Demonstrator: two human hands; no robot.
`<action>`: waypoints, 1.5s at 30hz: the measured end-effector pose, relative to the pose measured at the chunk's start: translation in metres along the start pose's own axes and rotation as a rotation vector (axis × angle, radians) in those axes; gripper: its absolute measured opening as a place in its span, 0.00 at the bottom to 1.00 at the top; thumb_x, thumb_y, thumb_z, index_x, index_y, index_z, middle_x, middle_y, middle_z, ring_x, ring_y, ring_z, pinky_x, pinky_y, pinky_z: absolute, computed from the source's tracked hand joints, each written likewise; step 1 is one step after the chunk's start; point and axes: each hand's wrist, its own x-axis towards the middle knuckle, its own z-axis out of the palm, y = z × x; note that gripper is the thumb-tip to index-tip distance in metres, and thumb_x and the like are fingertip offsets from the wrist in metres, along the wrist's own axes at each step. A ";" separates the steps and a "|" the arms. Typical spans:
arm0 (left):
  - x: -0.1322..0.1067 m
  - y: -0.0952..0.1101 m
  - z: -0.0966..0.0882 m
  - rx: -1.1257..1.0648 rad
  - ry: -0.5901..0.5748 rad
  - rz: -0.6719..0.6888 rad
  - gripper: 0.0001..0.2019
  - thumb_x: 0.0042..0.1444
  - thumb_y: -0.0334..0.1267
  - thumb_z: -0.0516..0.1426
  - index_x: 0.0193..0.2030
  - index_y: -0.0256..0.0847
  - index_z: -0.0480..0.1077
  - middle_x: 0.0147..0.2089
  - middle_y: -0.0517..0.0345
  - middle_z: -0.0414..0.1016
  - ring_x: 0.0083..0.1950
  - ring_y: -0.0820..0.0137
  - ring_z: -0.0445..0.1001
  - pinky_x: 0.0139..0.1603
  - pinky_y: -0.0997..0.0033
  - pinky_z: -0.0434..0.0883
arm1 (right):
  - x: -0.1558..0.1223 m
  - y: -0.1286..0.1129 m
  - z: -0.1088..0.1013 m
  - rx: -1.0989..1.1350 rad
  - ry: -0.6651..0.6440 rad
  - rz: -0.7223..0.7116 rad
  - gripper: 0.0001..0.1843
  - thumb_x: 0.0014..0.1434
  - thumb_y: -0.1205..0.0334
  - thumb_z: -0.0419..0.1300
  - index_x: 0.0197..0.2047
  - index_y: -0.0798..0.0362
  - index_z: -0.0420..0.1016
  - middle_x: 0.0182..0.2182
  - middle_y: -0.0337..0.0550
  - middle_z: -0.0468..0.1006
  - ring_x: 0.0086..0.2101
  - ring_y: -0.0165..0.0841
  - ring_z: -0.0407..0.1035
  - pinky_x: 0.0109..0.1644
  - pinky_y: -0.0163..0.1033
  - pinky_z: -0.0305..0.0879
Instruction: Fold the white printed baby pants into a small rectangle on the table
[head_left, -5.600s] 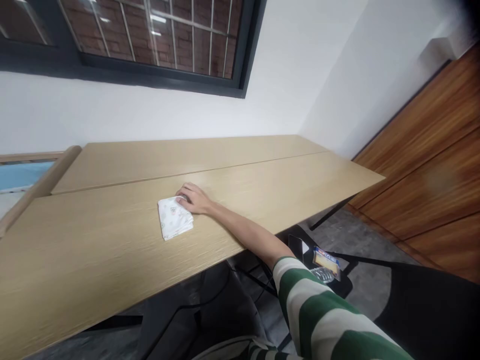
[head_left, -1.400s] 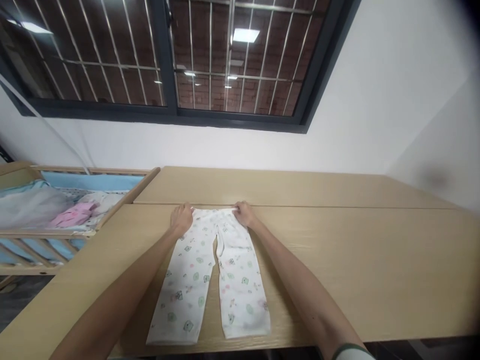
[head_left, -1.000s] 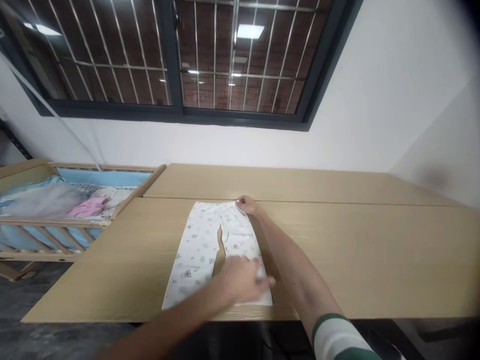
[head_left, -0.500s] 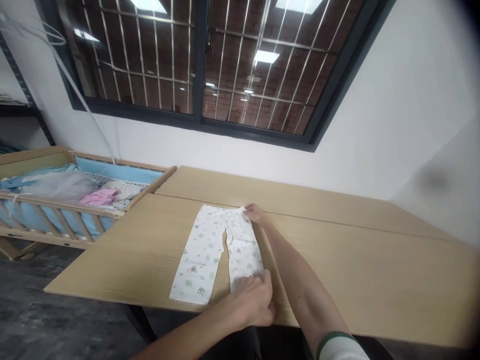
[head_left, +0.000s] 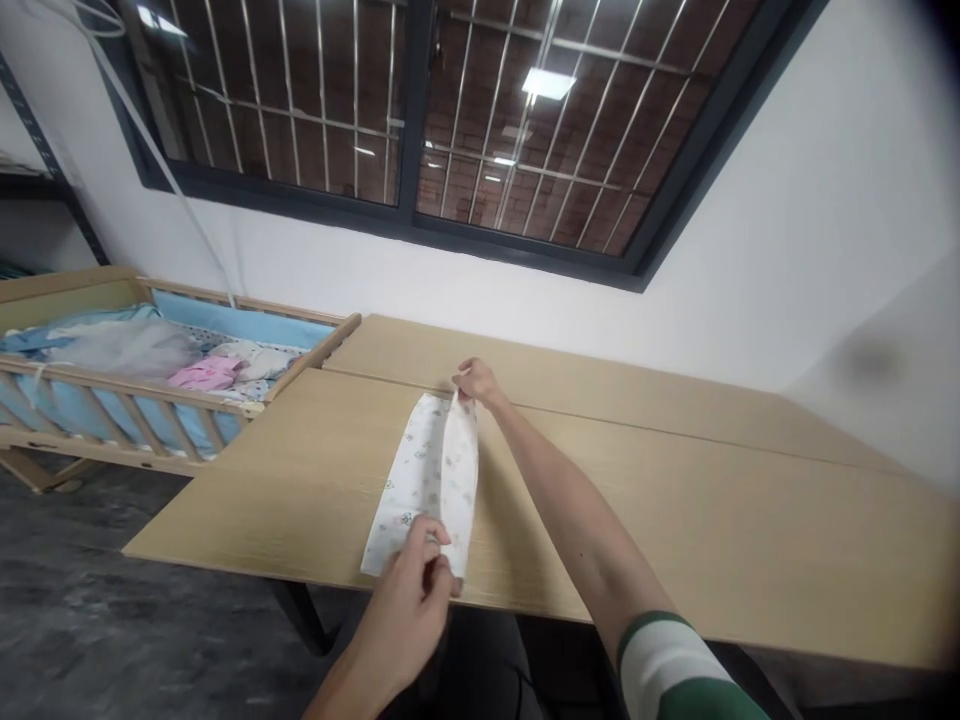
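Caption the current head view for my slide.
Left hand at hem, right hand at waistband: patterned white trousers, part-folded lengthwise on a pale table.

Matt cloth trousers (head_left: 416,465) stretched toward the front edge of a faintly grained, wood-look counter (head_left: 645,510); along its left edge stood a wooden crib (head_left: 328,342), while shiny metal bars (head_left: 503,120) crossed reflective window glass (head_left: 550,84).

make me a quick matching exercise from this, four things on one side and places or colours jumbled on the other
1. right hand
2. pink cloth
3. window frame
4. left hand

A. dark grey
B. at the leg end of the white trousers
C. inside the wooden crib
D. at the waist end of the white trousers

Pairs: 1-D, 2-C, 3-A, 4-B
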 end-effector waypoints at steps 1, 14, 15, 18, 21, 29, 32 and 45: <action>-0.003 -0.008 -0.011 -0.002 0.033 -0.012 0.06 0.65 0.42 0.48 0.48 0.48 0.58 0.32 0.62 0.72 0.36 0.65 0.76 0.36 0.68 0.67 | 0.001 -0.007 0.010 -0.022 -0.004 -0.013 0.22 0.59 0.70 0.60 0.57 0.60 0.66 0.23 0.39 0.76 0.25 0.32 0.72 0.35 0.33 0.67; -0.022 -0.042 -0.054 0.958 0.528 0.348 0.08 0.67 0.40 0.51 0.47 0.43 0.68 0.40 0.53 0.78 0.39 0.59 0.77 0.39 0.61 0.69 | -0.035 -0.040 0.076 -0.179 -0.074 -0.144 0.19 0.68 0.60 0.56 0.60 0.55 0.65 0.49 0.54 0.78 0.50 0.42 0.74 0.51 0.43 0.69; -0.026 -0.041 -0.050 1.035 0.573 0.453 0.09 0.67 0.41 0.53 0.49 0.42 0.69 0.43 0.51 0.78 0.42 0.58 0.77 0.42 0.61 0.69 | -0.049 -0.041 0.075 -0.161 -0.097 -0.213 0.21 0.70 0.58 0.56 0.62 0.55 0.64 0.53 0.54 0.77 0.53 0.42 0.72 0.55 0.44 0.68; -0.035 -0.042 -0.028 1.153 0.588 0.668 0.20 0.65 0.41 0.53 0.60 0.34 0.66 0.55 0.43 0.76 0.53 0.57 0.75 0.50 0.60 0.69 | -0.106 -0.043 0.067 -0.081 -0.298 -0.560 0.30 0.71 0.49 0.55 0.70 0.54 0.59 0.67 0.57 0.65 0.63 0.43 0.63 0.66 0.48 0.60; -0.036 -0.056 -0.004 1.222 0.598 0.727 0.27 0.63 0.41 0.51 0.65 0.26 0.62 0.61 0.35 0.73 0.62 0.52 0.71 0.58 0.55 0.67 | -0.172 -0.041 0.055 -0.065 -0.622 -0.832 0.35 0.73 0.46 0.50 0.76 0.52 0.50 0.74 0.52 0.50 0.71 0.42 0.47 0.74 0.50 0.46; -0.034 -0.104 0.013 1.108 0.603 0.709 0.27 0.61 0.38 0.56 0.64 0.25 0.59 0.61 0.29 0.71 0.68 0.48 0.66 0.60 0.49 0.67 | -0.208 0.003 0.053 -0.167 -0.855 -0.934 0.31 0.76 0.49 0.46 0.77 0.41 0.44 0.75 0.41 0.43 0.73 0.37 0.37 0.76 0.48 0.33; -0.034 -0.105 0.009 1.088 0.528 0.692 0.22 0.60 0.37 0.58 0.60 0.31 0.62 0.64 0.34 0.70 0.71 0.51 0.63 0.64 0.50 0.65 | -0.165 0.015 0.061 -0.270 -0.775 -0.951 0.32 0.75 0.46 0.45 0.77 0.41 0.43 0.75 0.39 0.39 0.74 0.38 0.35 0.76 0.49 0.30; -0.028 -0.114 0.007 1.129 0.578 0.770 0.23 0.59 0.34 0.59 0.59 0.28 0.64 0.60 0.34 0.73 0.68 0.52 0.66 0.64 0.51 0.66 | 0.026 0.057 0.065 -0.589 -0.359 -0.670 0.35 0.74 0.45 0.33 0.78 0.49 0.42 0.76 0.43 0.38 0.74 0.39 0.33 0.76 0.51 0.32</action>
